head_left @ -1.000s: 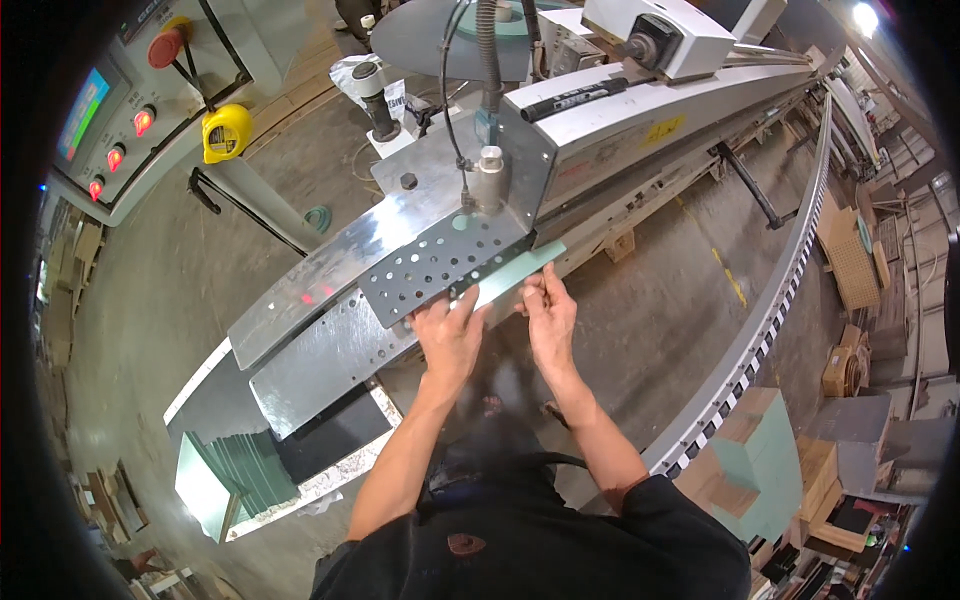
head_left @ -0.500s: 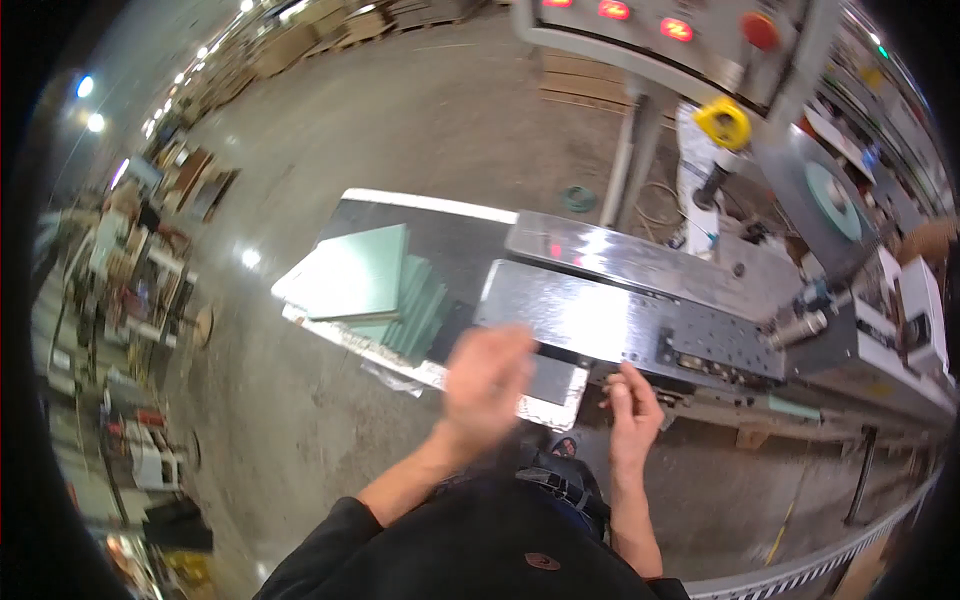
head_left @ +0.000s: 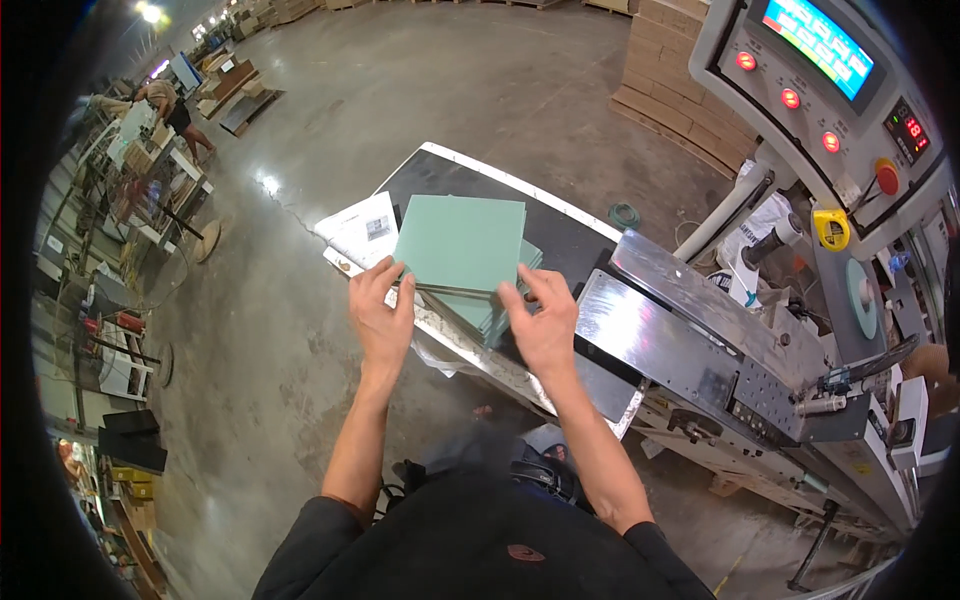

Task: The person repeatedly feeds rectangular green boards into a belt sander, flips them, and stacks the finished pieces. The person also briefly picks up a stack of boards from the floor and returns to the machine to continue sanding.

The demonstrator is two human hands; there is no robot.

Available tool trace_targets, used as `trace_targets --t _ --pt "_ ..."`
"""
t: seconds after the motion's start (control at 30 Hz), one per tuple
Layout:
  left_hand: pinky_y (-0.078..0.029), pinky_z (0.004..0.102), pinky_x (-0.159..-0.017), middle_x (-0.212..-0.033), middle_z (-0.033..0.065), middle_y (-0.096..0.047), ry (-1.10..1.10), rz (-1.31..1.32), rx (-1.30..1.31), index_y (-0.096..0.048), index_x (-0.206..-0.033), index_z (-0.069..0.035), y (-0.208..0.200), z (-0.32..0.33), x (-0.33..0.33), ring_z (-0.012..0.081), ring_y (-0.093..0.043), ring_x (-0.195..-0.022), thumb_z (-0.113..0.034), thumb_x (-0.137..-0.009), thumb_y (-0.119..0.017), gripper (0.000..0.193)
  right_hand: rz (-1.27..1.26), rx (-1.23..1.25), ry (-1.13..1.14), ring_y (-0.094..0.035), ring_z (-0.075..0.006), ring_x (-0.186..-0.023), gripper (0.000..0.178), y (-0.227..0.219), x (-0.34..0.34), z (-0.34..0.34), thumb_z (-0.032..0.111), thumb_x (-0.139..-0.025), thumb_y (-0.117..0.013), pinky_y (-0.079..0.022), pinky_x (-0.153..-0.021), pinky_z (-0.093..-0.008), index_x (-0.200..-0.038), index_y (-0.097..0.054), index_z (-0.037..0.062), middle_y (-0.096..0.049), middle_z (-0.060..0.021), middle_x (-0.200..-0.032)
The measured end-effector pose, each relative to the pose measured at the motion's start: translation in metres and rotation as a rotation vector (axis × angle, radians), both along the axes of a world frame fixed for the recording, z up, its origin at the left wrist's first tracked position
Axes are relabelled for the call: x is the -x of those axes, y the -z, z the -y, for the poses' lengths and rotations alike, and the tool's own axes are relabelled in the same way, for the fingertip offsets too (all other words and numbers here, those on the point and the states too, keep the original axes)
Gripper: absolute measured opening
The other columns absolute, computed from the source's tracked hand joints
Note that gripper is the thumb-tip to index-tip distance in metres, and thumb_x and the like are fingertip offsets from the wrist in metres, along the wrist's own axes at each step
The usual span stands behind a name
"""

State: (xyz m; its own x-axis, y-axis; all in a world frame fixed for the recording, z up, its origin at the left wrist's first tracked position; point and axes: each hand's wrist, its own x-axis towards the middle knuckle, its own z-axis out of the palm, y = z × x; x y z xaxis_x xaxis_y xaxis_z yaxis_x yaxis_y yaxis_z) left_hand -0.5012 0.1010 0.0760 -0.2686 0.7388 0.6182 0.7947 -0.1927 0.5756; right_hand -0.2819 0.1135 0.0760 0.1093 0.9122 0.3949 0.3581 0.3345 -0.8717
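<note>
A stack of square, pale green boards (head_left: 460, 240) lies on the dark tabletop in front of me, the lower ones jutting out unevenly at the right and near side. My left hand (head_left: 383, 308) grips the top board at its near left corner, thumb and fingers bent around the edge. At the near right corner my right hand (head_left: 540, 310) pinches the same board between thumb and fingers. Whether one board or several are in my grasp cannot be made out. A printed white sheet (head_left: 362, 232) lies to the left of the stack.
The table (head_left: 520, 182) has a worn white rim. To its right stands a machine with a shiny metal plate (head_left: 640, 312) and a control panel (head_left: 825, 110) on a post. A yellow tape measure (head_left: 831, 229) hangs below the panel. Stacked brown cartons (head_left: 665, 75) stand behind; a person (head_left: 172, 108) is far left.
Both hands have moved from near the machine plate and table's front to the stack, and now hold the top board's near corners. My view has turned, showing more of the sheet and control panel.
</note>
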Motion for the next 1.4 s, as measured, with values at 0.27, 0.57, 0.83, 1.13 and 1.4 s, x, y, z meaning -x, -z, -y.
trace_targets --t 0.27,0.57,0.83,1.13,1.4 --pt "-0.047 0.0391 -0.098 -0.121 0.0158 -0.071 -0.003 0.391 0.043 -0.075 -0.11 -0.002 -0.002 0.009 0.001 0.0295 -0.061 -0.113 -0.008 -0.083 -0.078 0.028 -0.185 0.172 0.084 -0.063 -0.0158 -0.087 0.039 -0.017 0.028 0.032 0.01 -0.088 -0.075 -0.05 -0.076 -0.0284 -0.124 -0.068 -0.0035 -0.066 -0.0112 -0.111" --pt "-0.049 0.0377 -0.096 -0.123 0.0184 -0.069 0.101 0.382 0.006 -0.076 -0.105 0.0 -0.028 0.023 -0.03 0.0289 -0.063 -0.111 -0.001 -0.082 -0.078 0.023 -1.093 0.238 0.038 -0.067 -0.0166 -0.097 0.034 0.003 0.013 0.038 0.007 -0.095 -0.069 -0.059 -0.084 -0.0319 -0.127 -0.064 -0.0025 -0.068 -0.0092 -0.113" --pt "-0.052 0.0358 -0.086 -0.126 0.0189 -0.062 0.451 0.209 0.048 -0.073 -0.104 0.002 -0.035 0.053 -0.131 0.0302 -0.06 -0.102 0.006 -0.077 -0.078 0.028 -1.147 0.117 0.238 -0.069 -0.0198 -0.097 0.033 0.029 -0.093 0.108 0.002 -0.093 -0.069 -0.06 -0.085 -0.0346 -0.126 -0.064 -0.0022 -0.069 -0.0122 -0.115" --pt "-0.055 0.0351 -0.075 -0.123 0.0178 -0.06 0.699 0.214 0.247 -0.072 -0.106 -0.001 0.06 0.036 -0.189 0.028 -0.062 -0.099 0.002 -0.078 -0.078 0.029 -1.132 0.065 0.562 -0.067 -0.0165 -0.086 0.02 0.093 -0.15 0.125 0.001 -0.091 -0.072 -0.06 -0.082 -0.0321 -0.109 -0.064 -0.0009 -0.067 -0.0076 -0.098" --pt "-0.053 0.0398 -0.087 -0.117 0.016 -0.063 0.704 0.116 0.231 -0.073 -0.105 -0.001 0.077 0.004 -0.197 0.0308 -0.064 -0.103 -0.004 -0.076 -0.082 0.03 -0.823 0.157 0.774 -0.061 -0.0098 -0.07 0.018 0.093 -0.145 0.125 0.019 -0.097 -0.067 -0.053 -0.062 -0.0255 -0.106 -0.064 0.0041 -0.065 -0.0018 -0.084"
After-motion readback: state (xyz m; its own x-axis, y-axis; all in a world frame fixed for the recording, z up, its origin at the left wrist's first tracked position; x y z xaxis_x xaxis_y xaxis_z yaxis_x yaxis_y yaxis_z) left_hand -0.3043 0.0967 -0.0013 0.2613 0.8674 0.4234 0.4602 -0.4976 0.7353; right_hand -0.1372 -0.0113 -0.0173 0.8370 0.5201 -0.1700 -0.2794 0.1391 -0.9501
